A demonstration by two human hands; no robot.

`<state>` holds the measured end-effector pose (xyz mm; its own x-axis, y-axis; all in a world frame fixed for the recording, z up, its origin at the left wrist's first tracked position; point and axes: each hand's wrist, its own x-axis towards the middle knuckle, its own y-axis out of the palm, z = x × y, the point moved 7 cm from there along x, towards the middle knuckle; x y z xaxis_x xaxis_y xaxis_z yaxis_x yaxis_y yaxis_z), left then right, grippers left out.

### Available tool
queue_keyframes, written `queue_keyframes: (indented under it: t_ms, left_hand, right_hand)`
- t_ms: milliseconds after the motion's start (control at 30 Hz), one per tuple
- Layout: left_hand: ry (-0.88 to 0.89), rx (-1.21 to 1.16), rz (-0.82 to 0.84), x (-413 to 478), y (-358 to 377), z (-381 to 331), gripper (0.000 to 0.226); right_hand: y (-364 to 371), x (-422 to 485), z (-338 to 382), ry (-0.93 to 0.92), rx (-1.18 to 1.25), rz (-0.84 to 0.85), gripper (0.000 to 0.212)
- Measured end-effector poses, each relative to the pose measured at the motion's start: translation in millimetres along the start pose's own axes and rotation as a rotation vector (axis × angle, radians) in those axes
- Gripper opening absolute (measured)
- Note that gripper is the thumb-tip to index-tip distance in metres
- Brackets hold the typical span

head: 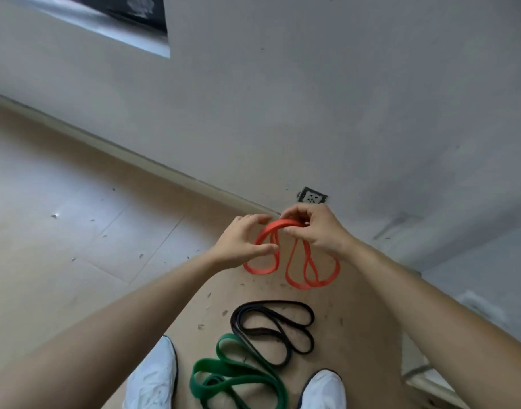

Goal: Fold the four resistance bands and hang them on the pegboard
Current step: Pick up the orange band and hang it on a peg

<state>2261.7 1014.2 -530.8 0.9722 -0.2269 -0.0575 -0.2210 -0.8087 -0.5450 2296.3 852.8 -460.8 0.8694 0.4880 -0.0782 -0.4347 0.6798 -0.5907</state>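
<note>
An orange resistance band (294, 261) hangs folded in several loops in front of me, above the floor. My right hand (315, 228) pinches the top of its bundle between thumb and fingers. My left hand (241, 243) is beside it on the left, its fingers curved round the band's left strands at the top and side. A black band (274, 329) lies coiled on the floor below. A green band (238, 376) lies coiled nearer me, between my shoes. No pegboard is in view.
My two white shoes (153, 376) stand on the beige tiled floor (76, 231), one on each side of the green band. A grey wall (312, 98) with a power socket (312, 196) rises just behind the hands. Small debris specks dot the floor.
</note>
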Motion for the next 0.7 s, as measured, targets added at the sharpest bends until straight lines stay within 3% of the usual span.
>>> queue_keyframes:
  t_ms: [133,333,467,700]
  left_hand:
    - [0.065,-0.207,0.062,4,-23,-61,0.026]
    - [0.171,-0.196,-0.010,5,-68,-136,0.007]
    - [0.214,-0.205,-0.067,11,-107,-193,0.007]
    - [0.150,-0.541,-0.124,21,-170,-281,0.021]
  right_hand:
    - [-36,-13,37,-0.020,-0.018,-0.012,0.017]
    - [-86,-25,86,-0.062,0.027,-0.088,0.018]
    - [-112,-28,119,-0.102,0.116,-0.122,0.017]
    - [-148,-30,157,-0.050,0.262,-0.195,0.015]
